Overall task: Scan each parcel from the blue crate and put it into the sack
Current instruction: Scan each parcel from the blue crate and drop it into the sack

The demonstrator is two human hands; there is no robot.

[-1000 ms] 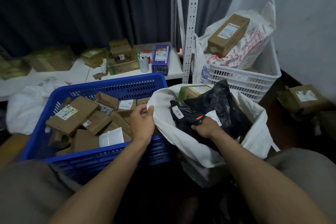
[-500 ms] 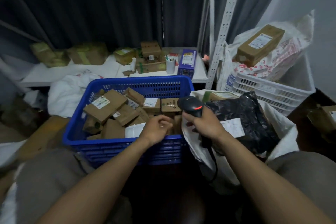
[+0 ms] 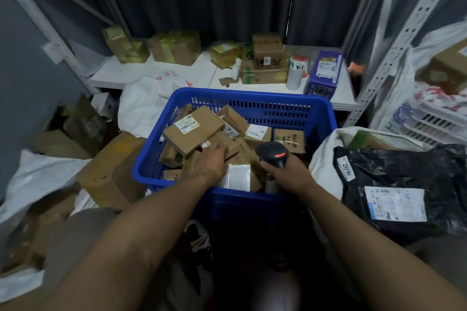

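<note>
Head cam: one slotted blue plastic crate (image 3: pixel 252 94) is heaped with boxy matte cardboard parcels (image 3: pixel 194 131), too jumbled to be counted. The left hand (image 3: pixel 209 164) is laid on them, fingers released. One black scanner (image 3: pixel 273 154) is grasped by the right hand (image 3: pixel 288 177). Just right of the crate, one crinkly black mailer (image 3: pixel 404 171) is held in one white sack (image 3: pixel 322 159).

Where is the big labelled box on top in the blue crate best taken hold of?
Probably grip the big labelled box across its short width, from above with the left hand: it lies topmost, label up, long edges free. The right hand holds the scanner.
</note>
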